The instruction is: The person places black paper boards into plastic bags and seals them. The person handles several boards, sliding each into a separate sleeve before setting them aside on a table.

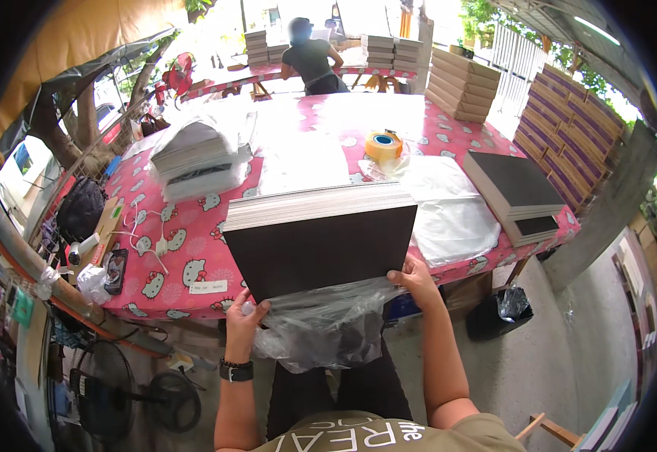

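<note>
Left hand [245,316], mine: closed at the lower left corner of the stack, thumb in front, fingers mostly hidden. Right hand [416,282]: likewise at the lower right corner. Between them, one thick black-faced stack [321,252], pale layered edges uppermost, tilted at the table's near edge; whether it rests on the cloth, I cannot tell. Clear plastic film [321,331], crumpled about its lower end, hanging before my legs.

Risks, as I judge them: film splitting, should a hard corner catch it; stack dropping floorward, should either grip slip on slick plastic; layers shearing out of line, should one hand lift ahead of the other.

Surface: one table [200,248], pink patterned cloth; phone [116,271], left; pale plastic sheets [453,215], right; roll of yellow tape [383,145], beyond.

Room: standing fan [102,384], low left; black bin [496,320], low right; purple-banded cartons [569,135], right; at the back, one person [311,62] leaning at a further table.
</note>
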